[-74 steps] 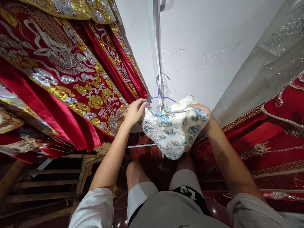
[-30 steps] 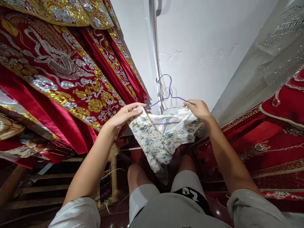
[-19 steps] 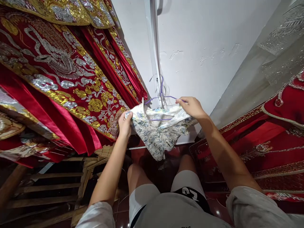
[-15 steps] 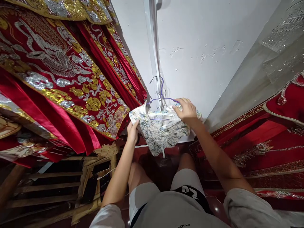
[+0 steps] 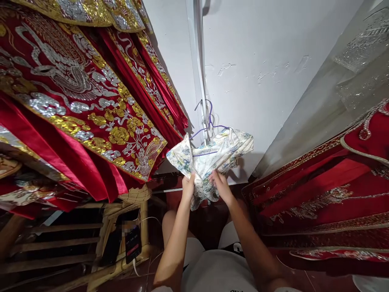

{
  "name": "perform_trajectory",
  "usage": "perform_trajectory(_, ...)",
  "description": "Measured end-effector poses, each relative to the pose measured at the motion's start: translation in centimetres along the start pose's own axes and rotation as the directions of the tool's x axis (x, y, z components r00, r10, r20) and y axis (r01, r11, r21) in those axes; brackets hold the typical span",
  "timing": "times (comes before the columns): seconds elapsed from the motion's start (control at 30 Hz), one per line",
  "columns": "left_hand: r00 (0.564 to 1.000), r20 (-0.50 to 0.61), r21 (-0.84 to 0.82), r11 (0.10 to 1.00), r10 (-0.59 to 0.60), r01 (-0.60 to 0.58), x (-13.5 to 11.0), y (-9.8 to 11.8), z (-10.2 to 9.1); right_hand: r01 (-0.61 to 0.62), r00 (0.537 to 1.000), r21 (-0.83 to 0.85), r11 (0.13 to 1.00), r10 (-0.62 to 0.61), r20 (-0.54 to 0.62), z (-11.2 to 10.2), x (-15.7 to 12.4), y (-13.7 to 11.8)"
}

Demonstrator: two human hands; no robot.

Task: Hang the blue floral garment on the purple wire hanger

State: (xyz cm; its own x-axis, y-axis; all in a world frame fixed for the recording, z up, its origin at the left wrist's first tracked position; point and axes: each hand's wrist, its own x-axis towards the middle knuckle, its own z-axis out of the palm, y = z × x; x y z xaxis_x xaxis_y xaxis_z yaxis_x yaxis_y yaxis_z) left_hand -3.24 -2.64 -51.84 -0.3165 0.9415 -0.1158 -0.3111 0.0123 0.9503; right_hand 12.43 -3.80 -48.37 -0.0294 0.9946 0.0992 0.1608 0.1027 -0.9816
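A cream blouse (image 5: 209, 158) with a blue-green floral print hangs on a purple hanger (image 5: 210, 115), its neckline spread in a V. My left hand (image 5: 188, 190) is closed on the blouse's front, thumb on top of the cloth. Opposite it, my right hand (image 5: 222, 187) is at the other side of the front, its slightly blurred fingers apart and touching the fabric. The lower part of the blouse is bunched and partly hidden behind my hands.
Red garments with gold and silver embroidery (image 5: 121, 134) hang at the left. More red beaded garments (image 5: 319, 174) hang at the right. A white metal post (image 5: 199, 61) runs along the wall. A phone (image 5: 133, 243) with a cable rests on a bamboo rack (image 5: 100, 243).
Both hands have left the shoulders of the blouse and come down and inward to its front. The right shoulder lies uncovered now, and the hanger has shifted slightly right.
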Motion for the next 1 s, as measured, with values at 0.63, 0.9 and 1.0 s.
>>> perform_trajectory(0.63, 0.876, 0.094, 0.517, 0.729, 0.473, -0.448, -6.5, -6.1, 0.8, -0.059, 0.980, 0.032, 0.998, 0.052, 0.192, 1.7, -2.7, 1.8)
perform_trajectory(0.9, 0.766, 0.358, 0.489, 0.591, 0.534, -0.641, -4.2, -3.7, 0.5, -0.191, 0.973, 0.333, 0.924, 0.132, 0.190, -3.1, 2.7, -4.9)
perform_trajectory(1.0, 0.770, 0.449, 0.517, 0.571, 0.453, -0.638, -4.4, -4.3, -0.9, -0.105, 0.991, 0.395, 0.913, 0.065, 0.113, -4.6, 6.6, -9.5)
